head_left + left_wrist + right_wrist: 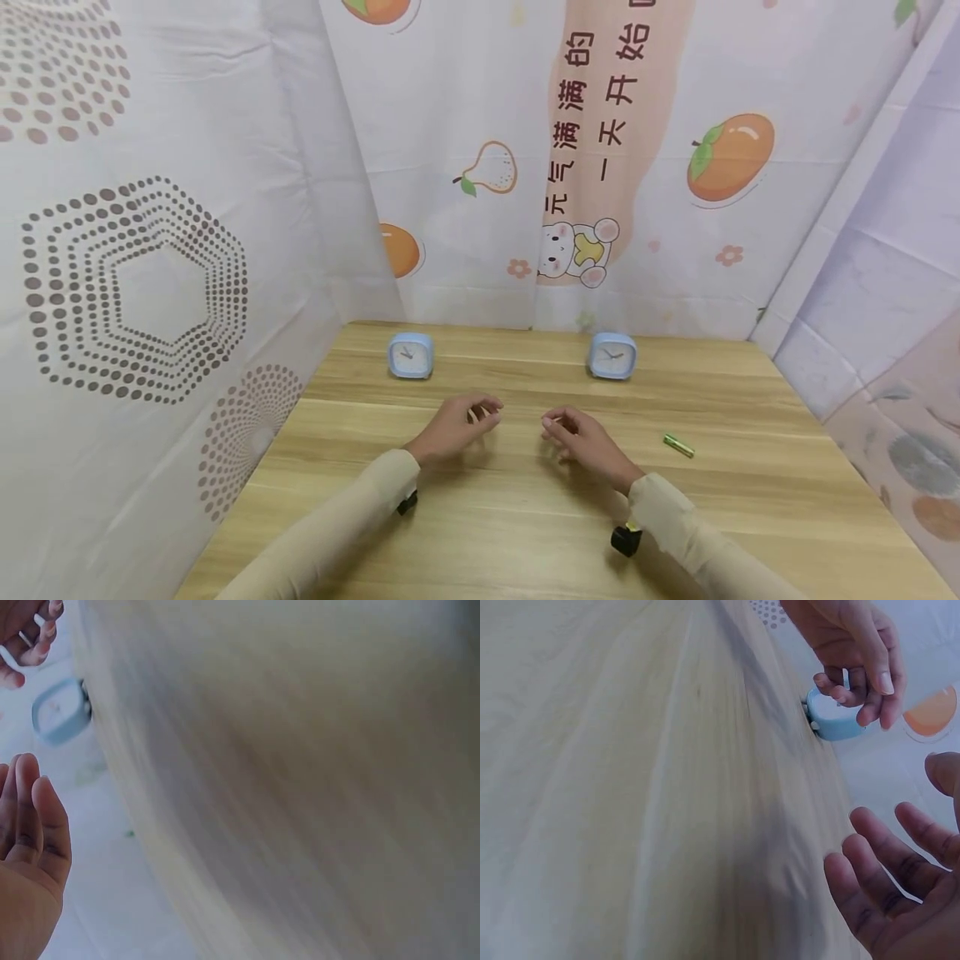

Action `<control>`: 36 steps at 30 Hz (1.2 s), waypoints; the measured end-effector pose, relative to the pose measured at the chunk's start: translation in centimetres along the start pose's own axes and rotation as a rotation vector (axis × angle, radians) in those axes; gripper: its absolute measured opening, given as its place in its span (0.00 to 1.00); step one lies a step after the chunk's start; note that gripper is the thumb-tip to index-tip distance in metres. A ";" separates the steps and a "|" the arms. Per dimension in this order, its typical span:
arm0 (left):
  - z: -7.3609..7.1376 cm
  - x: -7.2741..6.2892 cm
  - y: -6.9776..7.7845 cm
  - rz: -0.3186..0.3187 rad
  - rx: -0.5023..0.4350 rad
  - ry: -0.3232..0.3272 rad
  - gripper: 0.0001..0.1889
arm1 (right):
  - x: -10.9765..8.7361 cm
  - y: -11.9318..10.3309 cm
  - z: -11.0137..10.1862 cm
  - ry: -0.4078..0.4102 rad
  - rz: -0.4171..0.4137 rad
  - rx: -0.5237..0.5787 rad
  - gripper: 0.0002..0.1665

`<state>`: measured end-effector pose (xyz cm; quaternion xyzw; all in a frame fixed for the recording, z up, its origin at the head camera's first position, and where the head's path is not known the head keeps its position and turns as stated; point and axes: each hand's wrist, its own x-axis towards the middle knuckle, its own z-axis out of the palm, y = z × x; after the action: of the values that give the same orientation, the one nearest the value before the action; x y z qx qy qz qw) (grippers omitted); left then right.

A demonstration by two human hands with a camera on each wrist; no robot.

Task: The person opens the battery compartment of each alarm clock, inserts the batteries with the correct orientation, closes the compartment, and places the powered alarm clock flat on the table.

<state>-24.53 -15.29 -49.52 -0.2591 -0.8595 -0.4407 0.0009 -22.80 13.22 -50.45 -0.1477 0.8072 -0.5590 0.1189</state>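
Note:
Both hands hover over the wooden table, facing each other with a gap between them. My left hand point(459, 427) has loosely curved fingers and holds nothing. Beyond it stands a light blue alarm clock point(410, 356) with a white face. My right hand point(585, 446) is likewise relaxed, with nothing between its fingers. A second blue alarm clock point(612, 356) is behind it, near the table's back edge. To the right of that hand lies a green battery-like cylinder point(678, 446). In the right wrist view, the left hand's fingers partly cover one clock point(836, 720).
The wood-grain table point(480, 533) ends at the back against a printed curtain point(465, 267) with fruit and a cartoon bear. More patterned cloth point(165, 292) hangs along the left side, and a pale sheet point(877, 275) is on the right.

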 end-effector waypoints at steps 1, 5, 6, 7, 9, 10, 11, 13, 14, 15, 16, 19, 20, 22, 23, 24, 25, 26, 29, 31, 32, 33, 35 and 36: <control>-0.4 0.0 -0.2 -0.012 0.001 0.015 0.16 | 0.3 -0.2 0.2 -0.003 0.000 0.006 0.33; -2.5 -0.2 -0.8 -0.065 0.006 0.088 0.17 | 1.7 -0.8 0.9 -0.010 -0.019 0.014 0.34; -3.0 -0.2 -1.0 -0.074 0.008 0.110 0.16 | 2.1 -0.9 1.1 -0.011 -0.029 0.019 0.34; -3.6 -0.1 -1.2 -0.085 0.010 0.133 0.16 | 2.5 -1.0 1.4 -0.011 -0.038 0.026 0.34; -4.9 0.0 -1.6 -0.091 0.003 0.190 0.15 | 3.3 -1.3 1.9 -0.012 -0.052 0.045 0.33; -5.5 0.1 -1.8 -0.086 0.006 0.220 0.15 | 3.7 -1.4 2.2 -0.012 -0.061 0.051 0.33; -6.2 0.2 -2.1 -0.075 0.013 0.250 0.14 | 4.2 -1.6 2.6 -0.010 -0.067 0.059 0.33; -7.6 0.4 -2.5 -0.056 0.022 0.311 0.14 | 5.0 -1.9 3.2 -0.006 -0.071 0.075 0.32; -8.2 0.5 -2.8 -0.051 0.028 0.340 0.14 | 5.4 -2.0 3.6 -0.004 -0.071 0.083 0.32; -8.9 0.6 -3.1 -0.050 0.030 0.367 0.14 | 5.7 -2.2 3.9 -0.002 -0.071 0.091 0.31; -9.6 0.7 -3.3 -0.053 0.027 0.392 0.15 | 6.0 -2.3 4.1 0.001 -0.068 0.103 0.30; -11.3 0.7 -3.9 -0.096 -0.033 0.459 0.17 | 6.9 -2.7 5.0 -0.002 -0.054 0.148 0.27; -11.9 0.6 -4.1 -0.121 -0.052 0.483 0.18 | 7.1 -2.7 5.3 -0.004 -0.049 0.167 0.27; -12.8 0.5 -4.6 -0.168 -0.079 0.523 0.18 | 7.6 -2.9 5.9 -0.008 -0.042 0.202 0.25; -13.3 0.5 -4.9 -0.193 -0.084 0.540 0.18 | 7.8 -3.0 6.2 -0.011 -0.045 0.213 0.25; -13.6 0.4 -5.3 -0.218 -0.081 0.556 0.19 | 8.1 -3.1 6.5 -0.011 -0.044 0.226 0.25; -14.0 0.3 -5.7 -0.242 -0.074 0.570 0.19 | 8.4 -3.2 6.9 -0.012 -0.042 0.235 0.24; -14.4 0.1 -6.1 -0.263 -0.068 0.584 0.19 | 8.7 -3.3 7.3 -0.009 -0.039 0.239 0.24; -15.0 -0.4 -7.4 -0.328 -0.062 0.603 0.21 | 9.6 -3.4 8.4 0.013 -0.017 0.239 0.25; -15.2 -0.6 -8.2 -0.364 -0.062 0.605 0.23 | 10.3 -3.4 9.0 0.042 0.010 0.233 0.26; -15.3 -0.6 -8.6 -0.382 -0.064 0.602 0.25 | 10.6 -3.4 9.3 0.059 0.022 0.229 0.26; -15.4 -0.7 -8.9 -0.401 -0.065 0.593 0.26 | 11.0 -3.4 9.5 0.074 0.031 0.230 0.26; -15.5 -0.6 -9.6 -0.431 -0.067 0.575 0.29 | 11.5 -3.4 9.9 0.100 0.040 0.234 0.25; -15.6 -0.6 -9.8 -0.446 -0.075 0.565 0.30 | 11.8 -3.4 10.1 0.107 0.042 0.239 0.25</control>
<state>-31.93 -32.05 -47.52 0.0669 -0.8439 -0.5156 0.1325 -29.82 -1.02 -51.09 -0.0854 0.7428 -0.6558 0.1041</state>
